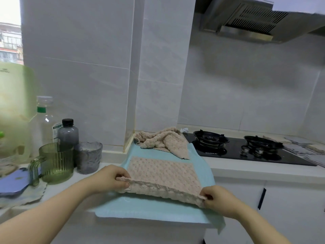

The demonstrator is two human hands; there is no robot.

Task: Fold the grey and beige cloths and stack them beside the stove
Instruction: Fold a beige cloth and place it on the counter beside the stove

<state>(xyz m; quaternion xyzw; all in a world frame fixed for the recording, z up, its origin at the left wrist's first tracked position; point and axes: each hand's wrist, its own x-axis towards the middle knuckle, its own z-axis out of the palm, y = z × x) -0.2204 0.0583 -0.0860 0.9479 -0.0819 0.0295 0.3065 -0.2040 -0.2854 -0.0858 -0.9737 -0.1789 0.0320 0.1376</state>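
Head view shows the left hand [112, 178] and right hand [213, 198] pinching the near corners of a flat beige waffle-textured cloth [163, 175] on a pale blue towel [153, 206]. A crumpled beige cloth [161, 139] lies at the far side, just left of the black glass gas stove [246, 150]. A ribbed green glass mug [56, 161] and a grey textured cup [88, 156] stand to the left.

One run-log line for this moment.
step: folding beige cloth | left hand: near-left corner | right hand: near-right corner | crumpled beige cloth: waiting
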